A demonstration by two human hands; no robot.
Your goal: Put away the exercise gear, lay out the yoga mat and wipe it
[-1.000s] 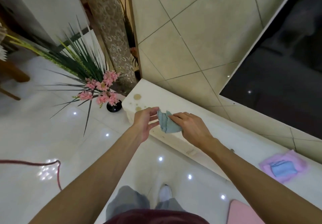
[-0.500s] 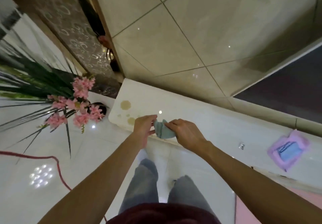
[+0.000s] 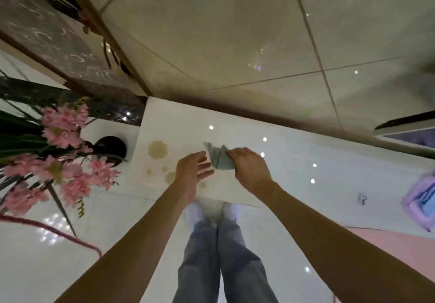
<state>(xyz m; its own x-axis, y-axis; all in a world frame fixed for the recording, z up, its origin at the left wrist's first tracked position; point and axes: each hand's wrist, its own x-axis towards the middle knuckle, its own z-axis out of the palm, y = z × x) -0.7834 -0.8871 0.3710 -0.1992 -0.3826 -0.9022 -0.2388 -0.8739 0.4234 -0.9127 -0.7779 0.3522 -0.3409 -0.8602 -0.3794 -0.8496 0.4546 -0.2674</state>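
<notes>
The right hand [image 3: 249, 170] grips a bunched blue cloth [image 3: 220, 159], which sticks out just left of its fingers. The left hand [image 3: 191, 173] hangs open, fingers nearly touching it.

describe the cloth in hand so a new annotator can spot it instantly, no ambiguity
Start at the long white counter running below the beige tiled wall. Near its left end, just right of the brownish stains, the right hand pinches a small crumpled cloth, with the open left hand beside it. It is grey-blue and bunched, unlike the flat purple-edged item far right.
</notes>
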